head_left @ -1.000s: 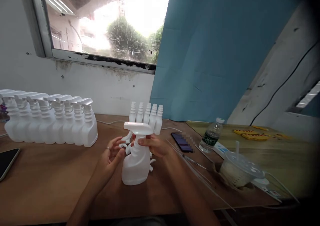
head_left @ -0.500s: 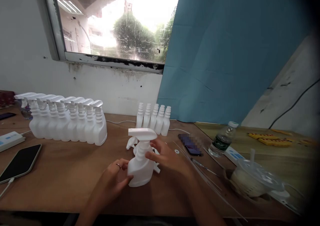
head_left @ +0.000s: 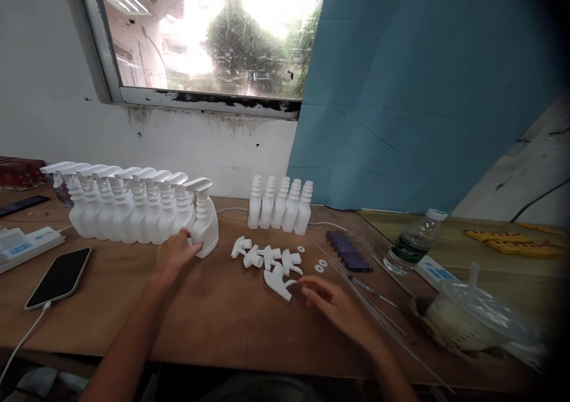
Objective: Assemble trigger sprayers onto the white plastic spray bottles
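My left hand (head_left: 177, 252) is closed on the lower part of a white spray bottle (head_left: 208, 227), which stands upright at the right end of a row of similar spray bottles (head_left: 129, 212) fitted with trigger heads. My right hand (head_left: 328, 300) has its thumb and forefinger apart. Its fingertips are at the trigger of a loose white spray head (head_left: 276, 283) lying on the table; whether they touch it I cannot tell. Several more loose spray heads (head_left: 269, 256) lie just behind that one. Small white washers (head_left: 319, 268) are to their right.
Several headless white bottles (head_left: 279, 206) stand near the wall. To the right are thin clear tubes (head_left: 371, 313), a blurred-out phone (head_left: 350, 251), a water bottle (head_left: 412, 243) and a lidded drink cup (head_left: 472, 319). A charging phone (head_left: 59, 277) and power strip (head_left: 33, 244) lie left.
The spray bottle has moved from the middle of the table leftward to the row's end, with my left hand on it. My right hand has left it and moved right, beside the loose spray heads.
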`<state>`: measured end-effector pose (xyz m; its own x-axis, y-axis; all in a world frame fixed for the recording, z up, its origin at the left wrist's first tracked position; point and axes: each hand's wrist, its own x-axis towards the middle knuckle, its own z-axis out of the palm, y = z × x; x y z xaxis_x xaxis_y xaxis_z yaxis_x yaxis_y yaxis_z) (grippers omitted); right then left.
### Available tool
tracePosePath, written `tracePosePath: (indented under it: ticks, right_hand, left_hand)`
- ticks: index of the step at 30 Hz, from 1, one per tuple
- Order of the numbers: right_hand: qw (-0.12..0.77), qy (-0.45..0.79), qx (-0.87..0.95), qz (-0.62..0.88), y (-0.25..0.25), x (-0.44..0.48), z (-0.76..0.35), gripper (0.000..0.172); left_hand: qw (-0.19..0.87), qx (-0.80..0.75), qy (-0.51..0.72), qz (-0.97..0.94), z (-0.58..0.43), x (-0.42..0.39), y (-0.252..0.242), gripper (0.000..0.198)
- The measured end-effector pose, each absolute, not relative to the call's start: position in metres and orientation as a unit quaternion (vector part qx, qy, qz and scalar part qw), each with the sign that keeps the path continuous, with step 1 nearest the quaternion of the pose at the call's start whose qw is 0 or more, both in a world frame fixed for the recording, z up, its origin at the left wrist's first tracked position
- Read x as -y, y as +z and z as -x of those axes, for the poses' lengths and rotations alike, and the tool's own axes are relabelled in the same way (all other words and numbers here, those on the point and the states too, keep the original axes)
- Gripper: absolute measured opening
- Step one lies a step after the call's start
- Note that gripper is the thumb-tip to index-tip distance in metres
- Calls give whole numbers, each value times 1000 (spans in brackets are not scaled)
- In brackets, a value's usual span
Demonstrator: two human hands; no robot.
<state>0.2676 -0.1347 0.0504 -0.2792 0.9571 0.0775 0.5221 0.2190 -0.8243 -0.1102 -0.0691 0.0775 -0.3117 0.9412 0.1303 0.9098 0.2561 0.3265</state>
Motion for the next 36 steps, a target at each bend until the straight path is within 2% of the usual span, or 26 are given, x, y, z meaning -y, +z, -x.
tracePosePath:
  ticks: [7,13,15,19,22,26,30,33,36]
  right_hand:
    - [333,137,743,564,24,122,-296,26]
    - [344,74,755,553,-3,108,-306,23]
    - [344,34,751,562,-12,107,-307,26]
    - [305,-34,741,597,-24,108,-305,42]
    - [255,-39,743,618,-25,110,-304,41]
    - [255,-25,754,605,-24,110,-308,33]
    - [257,-15,757,600,-26,110,-311,34]
    - [235,2,765,600,-24,111,-310,43]
    - [233,21,776,586,-18,114,-307,41]
  left_hand:
    - [6,-799,161,-579,121,61,65,57]
    - [13,-793,167,-586,130,57,56,59]
    - [30,-790,157,-592,130,59,57,61]
    - [64,-780,94,-615,120,72,67,63]
    - [53,-745,67,-662,96,85,73,51]
    - [33,-611,156,-775,57,93,63,34]
    - [-4,-476,196,-857,37,82,39,48]
    - [13,-468,156,-870,39,72,25,54]
    - [30,-491,121,-862,44,73,23,52]
